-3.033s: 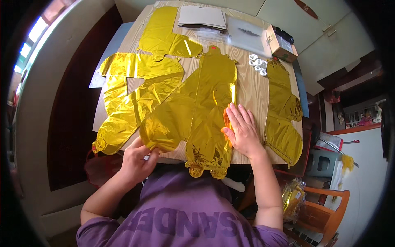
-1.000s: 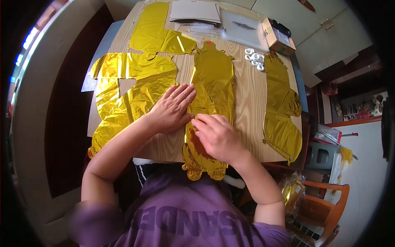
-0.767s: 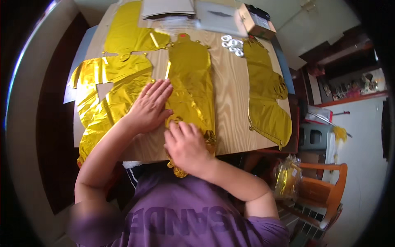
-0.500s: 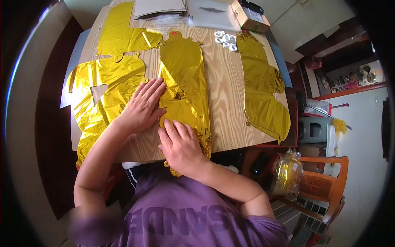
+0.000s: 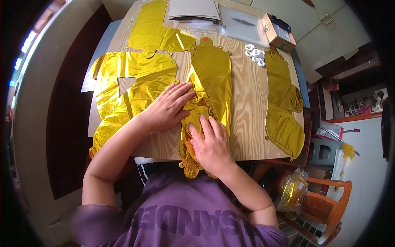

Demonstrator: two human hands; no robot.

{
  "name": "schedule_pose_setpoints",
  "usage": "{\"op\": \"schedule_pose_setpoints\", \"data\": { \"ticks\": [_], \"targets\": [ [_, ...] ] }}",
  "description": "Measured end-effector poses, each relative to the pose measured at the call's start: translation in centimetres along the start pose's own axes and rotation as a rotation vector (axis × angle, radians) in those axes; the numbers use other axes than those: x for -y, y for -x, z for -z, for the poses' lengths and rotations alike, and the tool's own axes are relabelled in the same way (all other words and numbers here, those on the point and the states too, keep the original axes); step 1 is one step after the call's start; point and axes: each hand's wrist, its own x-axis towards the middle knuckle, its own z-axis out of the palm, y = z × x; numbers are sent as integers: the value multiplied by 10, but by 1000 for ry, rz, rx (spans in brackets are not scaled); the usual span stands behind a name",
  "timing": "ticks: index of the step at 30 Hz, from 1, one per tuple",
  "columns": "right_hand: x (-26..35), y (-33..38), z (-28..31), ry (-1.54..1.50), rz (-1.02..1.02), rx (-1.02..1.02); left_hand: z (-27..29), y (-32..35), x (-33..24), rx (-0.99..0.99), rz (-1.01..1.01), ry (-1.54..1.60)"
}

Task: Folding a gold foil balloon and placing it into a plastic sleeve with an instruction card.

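Observation:
A flat gold foil balloon [image 5: 212, 78] lies lengthwise down the middle of the wooden table [image 5: 247, 111], its lower end hanging over the near edge. My left hand [image 5: 168, 108] rests flat, fingers spread, on its left edge where it overlaps another gold foil balloon [image 5: 131, 82]. My right hand [image 5: 210, 144] presses flat on the crumpled lower part of the middle balloon near the table's front edge. Neither hand grips anything.
More gold foil balloons lie at the back left [image 5: 158, 35] and along the right side [image 5: 282, 103]. Grey sheets [image 5: 193, 8], a clear plastic sleeve [image 5: 242, 24], a small cardboard box [image 5: 277, 33] and white rings [image 5: 255, 54] sit at the far end. An orange chair [image 5: 329, 206] stands at the lower right.
Three seconds ago my hands were apart on overlapping balloons. Now one balloon lies alone in the middle, and both hands have come together, pressing on its lower part.

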Motion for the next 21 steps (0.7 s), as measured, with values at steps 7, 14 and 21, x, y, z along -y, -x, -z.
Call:
{"op": "schedule_pose_setpoints", "data": {
  "ticks": [7, 14, 21],
  "targets": [
    [12, -4, -6, -17, 65, 39, -3, 2, 2, -9, -9, -17],
    [19, -3, -8, -28, 94, 9, 0, 3, 2, -36, -14, 8],
    [24, -2, -10, 13, 56, 47, 15, 13, -8, -43, -14, -13]
  ]
}}
